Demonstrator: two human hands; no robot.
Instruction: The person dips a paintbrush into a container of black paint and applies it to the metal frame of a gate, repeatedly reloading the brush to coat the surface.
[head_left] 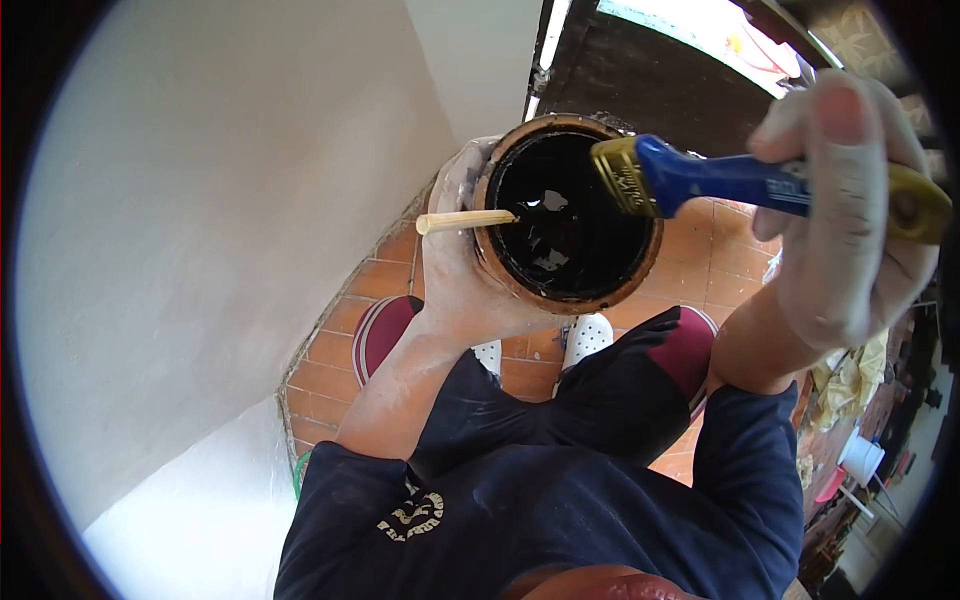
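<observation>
My left hand (455, 255) is wrapped around the side of a round pot (482, 262) with a brown rim, holding it up in front of me. Dark, glossy liquid (600, 235) lies inside, with pale reflections on it. A light wooden stick (465, 221) leans out over the rim on the left. Closed on the handle of a blue paintbrush (730, 178) is my right hand (850, 215). The brush is roughly level, its gold-coloured ferrule over the right part of the pot's opening. Its bristles are hard to tell from the dark inside.
A pale wall (250, 180) curves along my left. Below me are orange floor tiles (385, 280) and my white shoes (588, 338). A dark panel (640, 75) stands ahead. On the right lie crumpled yellowish material (850, 380) and a white container (860, 457).
</observation>
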